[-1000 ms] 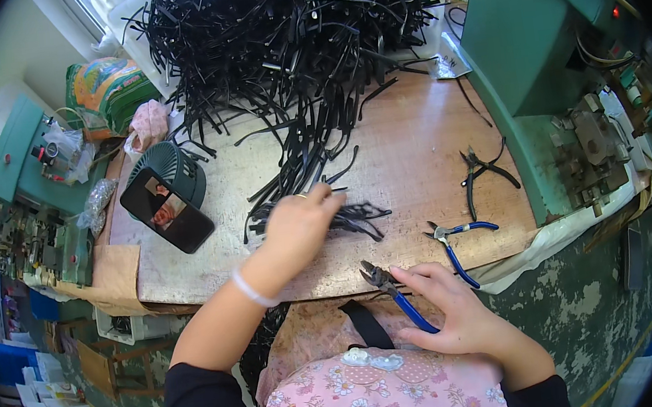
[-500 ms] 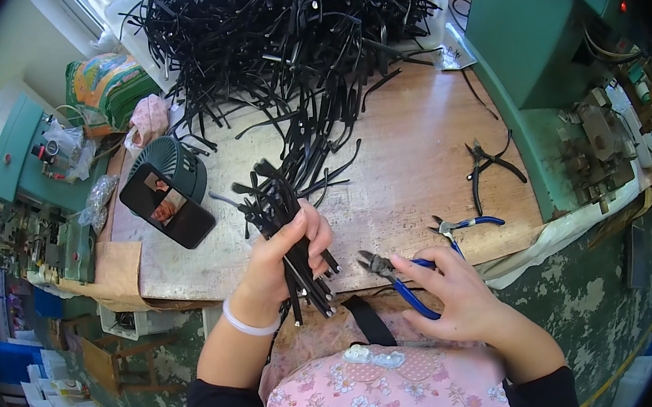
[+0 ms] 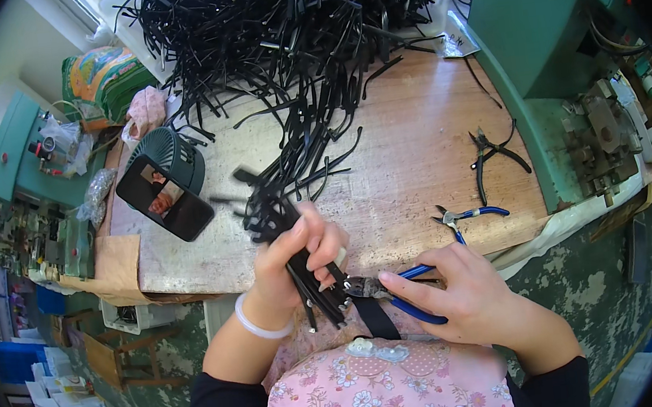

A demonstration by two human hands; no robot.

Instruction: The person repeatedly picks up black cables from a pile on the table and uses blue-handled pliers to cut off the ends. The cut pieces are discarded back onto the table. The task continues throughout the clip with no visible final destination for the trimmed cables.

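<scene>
My left hand (image 3: 288,260) is closed round a bundle of thin black glasses temples (image 3: 316,293), held at a slant above the table's near edge. Small shiny metal ends show at the lower end of the bundle; its upper end is smeared by motion. In my right hand (image 3: 465,292) is a pair of blue-handled cutting pliers (image 3: 419,312), gripped by the handles. The plier jaws meet the bundle's lower right side, by the metal ends. Whether they bite on one temple I cannot tell.
A large heap of black temples (image 3: 290,31) spills from a white bin onto the wooden table (image 3: 416,145). Black-handled pliers (image 3: 489,157) and another blue-handled pair (image 3: 464,216) lie right. A phone (image 3: 164,198) leans on a small fan (image 3: 175,152). Green machines (image 3: 557,40) flank the table.
My right hand has brought the pliers left, up against the bundle's lower end. My left hand has shifted slightly right with the bundle, whose upper end has moved.
</scene>
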